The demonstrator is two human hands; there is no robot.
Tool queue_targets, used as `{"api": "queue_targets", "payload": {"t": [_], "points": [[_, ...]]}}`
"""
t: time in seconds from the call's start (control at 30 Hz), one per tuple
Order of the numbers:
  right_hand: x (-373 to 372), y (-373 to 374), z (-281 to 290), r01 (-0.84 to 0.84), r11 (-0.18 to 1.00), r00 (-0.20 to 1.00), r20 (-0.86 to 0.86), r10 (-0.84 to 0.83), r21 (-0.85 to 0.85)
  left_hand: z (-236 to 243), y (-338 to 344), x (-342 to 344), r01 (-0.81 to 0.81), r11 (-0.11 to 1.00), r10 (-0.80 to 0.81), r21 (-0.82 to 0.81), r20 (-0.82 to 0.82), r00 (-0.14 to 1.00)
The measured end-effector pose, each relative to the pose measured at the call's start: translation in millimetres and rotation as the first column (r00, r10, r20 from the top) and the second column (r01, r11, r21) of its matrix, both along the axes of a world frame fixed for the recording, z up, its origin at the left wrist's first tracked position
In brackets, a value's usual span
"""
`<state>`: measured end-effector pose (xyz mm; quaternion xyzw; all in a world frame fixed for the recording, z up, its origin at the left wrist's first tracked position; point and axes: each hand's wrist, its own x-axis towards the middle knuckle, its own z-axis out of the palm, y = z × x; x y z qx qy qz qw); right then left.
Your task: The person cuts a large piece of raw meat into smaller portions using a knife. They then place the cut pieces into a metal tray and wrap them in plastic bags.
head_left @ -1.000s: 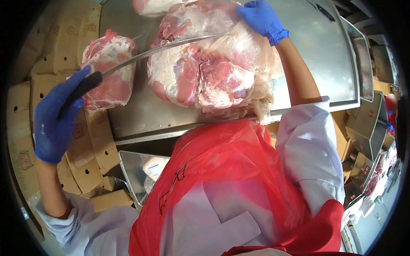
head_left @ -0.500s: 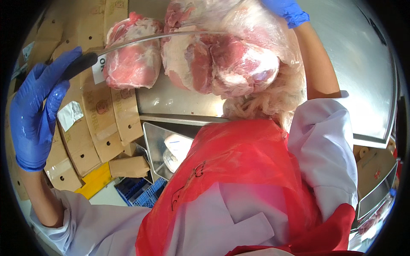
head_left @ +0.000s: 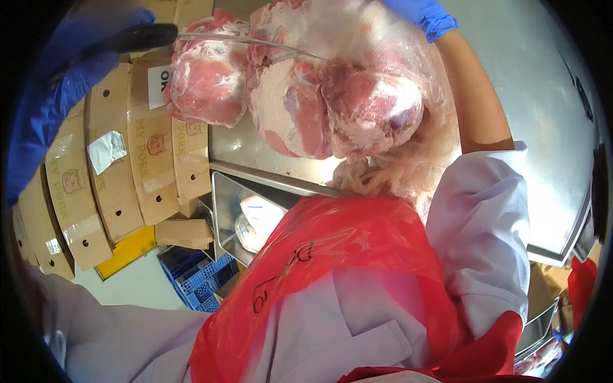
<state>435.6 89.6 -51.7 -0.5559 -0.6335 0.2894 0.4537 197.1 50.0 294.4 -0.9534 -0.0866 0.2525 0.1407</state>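
My left hand (head_left: 60,96), in a blue glove and blurred, is closed round the black handle of a long knife (head_left: 143,37). Its thin blade reaches right across the meat, the tip over the pieces in the middle. At the top edge, my right hand (head_left: 418,14), also gloved in blue, lies at clear plastic film (head_left: 408,60) on the meat; its fingers are blurred and partly cut off. Two large raw meat pieces sit side by side, one pale and fatty (head_left: 281,105), one darker (head_left: 377,108). Left of them is a separate piece of meat (head_left: 207,83).
The meat lies on a steel table (head_left: 517,70). Flat cardboard cartons (head_left: 143,147) line the left side. Below the table edge are a metal bin (head_left: 223,204) with white packets and a blue plastic crate (head_left: 201,281). Crumpled film (head_left: 383,172) hangs near my red apron (head_left: 332,230).
My left hand has moved up and outward with the knife, and the handle now sits higher. My right hand stays at the film, slightly farther left.
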Motion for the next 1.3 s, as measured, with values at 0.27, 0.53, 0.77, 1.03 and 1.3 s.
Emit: {"api": "queue_targets", "payload": {"t": [0.27, 0.53, 0.77, 1.03, 1.3], "points": [[-22, 66, -34, -0.218, 0.818, 0.958, 0.276, 0.076, 0.532, -20, -21, -6, -0.142, 0.976, 0.158, 0.167, -0.081, 0.984], [-20, 72, -2, -0.165, 0.986, 0.978, 0.131, 0.159, 0.037, -41, -50, -18, -0.182, 0.939, 0.207, 0.292, -0.057, 0.977], [-41, 75, -9, -0.448, 0.892, 0.876, 0.17, 0.452, -0.062, -61, -88, -29, -0.257, 0.894, 0.275, 0.366, 0.003, 0.961], [-64, 62, 14, -0.324, 0.916, 0.87, 0.306, 0.387, -0.238, -75, -127, -49, -0.362, 0.848, 0.345, 0.386, 0.116, 0.932], [-65, 75, -2, -0.457, 0.813, 0.853, 0.082, 0.516, -0.361, -83, -152, -71, -0.349, 0.837, 0.296, 0.421, 0.19, 0.936]]}}
